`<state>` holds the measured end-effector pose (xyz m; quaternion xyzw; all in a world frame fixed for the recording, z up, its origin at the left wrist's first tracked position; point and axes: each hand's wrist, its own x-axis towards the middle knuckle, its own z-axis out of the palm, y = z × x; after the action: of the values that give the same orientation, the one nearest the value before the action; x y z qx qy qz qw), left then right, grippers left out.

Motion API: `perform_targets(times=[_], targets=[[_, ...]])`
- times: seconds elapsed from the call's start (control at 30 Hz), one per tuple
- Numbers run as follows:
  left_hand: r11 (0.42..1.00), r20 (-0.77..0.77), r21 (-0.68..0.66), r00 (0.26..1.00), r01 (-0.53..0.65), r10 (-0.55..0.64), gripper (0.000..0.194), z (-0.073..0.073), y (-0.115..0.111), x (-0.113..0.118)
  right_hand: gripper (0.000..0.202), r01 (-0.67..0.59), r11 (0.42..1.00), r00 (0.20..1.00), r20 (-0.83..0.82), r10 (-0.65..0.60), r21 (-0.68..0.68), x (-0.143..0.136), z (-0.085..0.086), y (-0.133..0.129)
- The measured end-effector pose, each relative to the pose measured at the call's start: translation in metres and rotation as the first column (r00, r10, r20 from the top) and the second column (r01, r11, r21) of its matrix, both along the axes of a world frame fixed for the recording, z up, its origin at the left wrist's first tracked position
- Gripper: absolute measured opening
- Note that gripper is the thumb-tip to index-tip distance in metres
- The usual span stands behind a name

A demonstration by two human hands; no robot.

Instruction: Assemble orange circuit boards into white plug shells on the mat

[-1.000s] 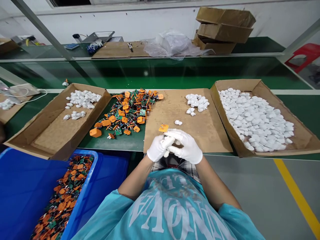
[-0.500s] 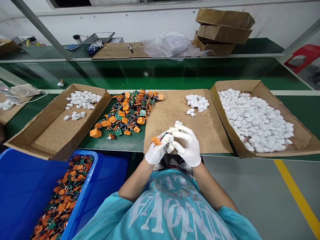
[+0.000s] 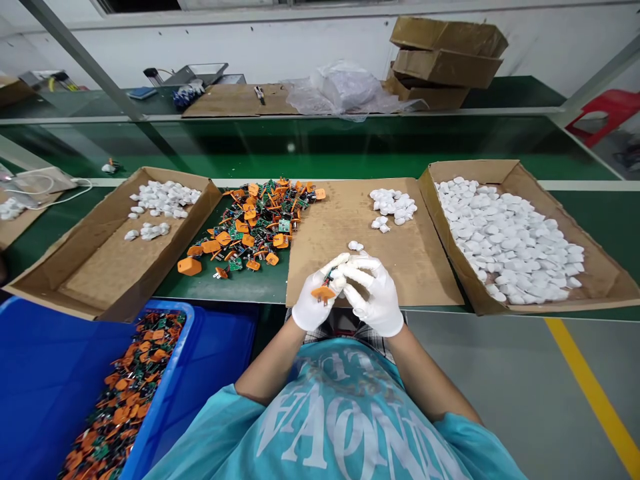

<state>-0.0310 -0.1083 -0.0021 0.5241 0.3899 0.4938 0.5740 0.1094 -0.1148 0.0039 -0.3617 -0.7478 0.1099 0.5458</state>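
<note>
My left hand [image 3: 314, 297], in a white glove, is closed on an orange plug piece [image 3: 323, 293] with a green board. Against it, the gloved fingers of my right hand [image 3: 373, 293] are bent and pressed together near the piece; whatever they pinch is too small to make out. Both hands are over the front edge of a cardboard sheet [image 3: 330, 220]. Just beyond the fingertips lies a small white part [image 3: 356, 246]. A cluster of white parts [image 3: 394, 205] rests farther back on the sheet. Left of the sheet is a pile of orange and green pieces [image 3: 250, 227].
A cardboard tray [image 3: 95, 267] with some white parts stands at the left, another tray [image 3: 600, 267] full of them at the right. A blue bin [image 3: 170, 373] of orange pieces is below left. Stacked boxes [image 3: 445, 67] and plastic film [image 3: 345, 90] lie on the back shelf.
The orange piece in my left hand has turned and moved slightly down and to the right. My right hand stays beside it, with its fingers shifted a little.
</note>
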Motion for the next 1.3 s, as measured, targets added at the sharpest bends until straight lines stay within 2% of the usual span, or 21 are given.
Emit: perform_targets(times=[0.07, 0.17, 0.27, 0.33, 0.4, 0.47, 0.57, 0.67, 0.73, 0.83, 0.9, 1.0, 1.1, 1.17, 1.23, 1.3], targets=[[0.999, -0.004, -0.047, 1.0, -0.008, 0.008, 0.05, 0.004, 0.002, -0.002, 0.034, 0.008, 1.0, 0.999, 0.042, -0.009, 0.027, 0.001, 0.001, 0.002], [0.981, 0.005, -0.193, 1.0, 0.017, -0.017, 0.06, 0.009, 0.004, -0.003, 0.037, 0.03, 0.999, 0.997, 0.069, -0.031, 0.013, 0.004, 0.001, 0.005], [0.944, 0.063, -0.298, 0.989, 0.145, -0.132, 0.063, 0.009, 0.005, -0.001, 0.044, -0.083, 0.996, 0.99, 0.116, 0.082, 0.007, 0.005, -0.003, 0.008], [0.917, 0.187, -0.301, 0.959, 0.261, -0.212, 0.068, 0.005, 0.005, 0.004, 0.037, -0.112, 0.994, 0.985, 0.133, 0.11, 0.007, 0.004, -0.007, 0.009], [0.886, 0.338, -0.285, 0.903, 0.367, -0.265, 0.072, 0.0, 0.006, 0.009, 0.031, -0.043, 0.999, 0.992, 0.119, 0.041, 0.01, 0.001, -0.01, 0.008], [0.861, 0.442, -0.293, 0.858, 0.415, -0.263, 0.074, -0.006, 0.006, 0.015, 0.029, 0.002, 1.0, 0.995, 0.102, -0.002, 0.005, -0.001, -0.012, 0.007], [0.881, 0.464, -0.319, 0.868, 0.349, -0.177, 0.073, -0.011, 0.005, 0.017, 0.03, -0.074, 0.994, 0.997, 0.028, 0.076, -0.075, -0.006, -0.014, 0.005], [0.916, 0.39, -0.307, 0.912, 0.256, -0.124, 0.072, -0.012, 0.004, 0.015, 0.045, -0.184, 0.954, 0.979, -0.135, 0.155, -0.239, -0.009, -0.016, 0.004], [0.935, 0.338, -0.277, 0.933, 0.22, -0.12, 0.073, -0.013, 0.003, 0.012, 0.047, -0.216, 0.933, 0.964, -0.213, 0.157, -0.29, -0.01, -0.017, 0.003], [0.946, 0.311, -0.252, 0.943, 0.205, -0.121, 0.073, -0.014, 0.002, 0.011, 0.032, -0.184, 0.96, 0.974, -0.172, 0.148, -0.213, -0.009, -0.016, 0.003], [0.938, 0.312, -0.275, 0.942, 0.213, -0.122, 0.075, -0.016, 0.002, 0.011, 0.03, -0.176, 0.97, 0.98, -0.121, 0.157, -0.165, -0.009, -0.013, 0.003], [0.925, 0.305, -0.308, 0.944, 0.224, -0.126, 0.077, -0.017, 0.0, 0.011, 0.034, -0.192, 0.962, 0.978, -0.114, 0.173, -0.192, -0.009, -0.01, 0.003], [0.933, 0.264, -0.3, 0.957, 0.198, -0.118, 0.078, -0.016, -0.002, 0.01, 0.028, -0.175, 0.961, 0.98, -0.129, 0.15, -0.214, -0.01, -0.007, 0.002], [0.943, 0.241, -0.268, 0.961, 0.199, -0.135, 0.078, -0.015, -0.003, 0.009, 0.026, -0.228, 0.939, 0.966, -0.176, 0.187, -0.256, -0.01, -0.006, 0.002], [0.951, 0.234, -0.221, 0.958, 0.217, -0.164, 0.076, -0.013, -0.003, 0.009, 0.029, -0.302, 0.891, 0.937, -0.279, 0.212, -0.338, -0.01, -0.005, 0.001], [0.96, 0.235, -0.175, 0.956, 0.217, -0.173, 0.075, -0.011, -0.002, 0.009, 0.027, -0.337, 0.846, 0.907, -0.385, 0.173, -0.413, -0.012, -0.003, 0.0]])
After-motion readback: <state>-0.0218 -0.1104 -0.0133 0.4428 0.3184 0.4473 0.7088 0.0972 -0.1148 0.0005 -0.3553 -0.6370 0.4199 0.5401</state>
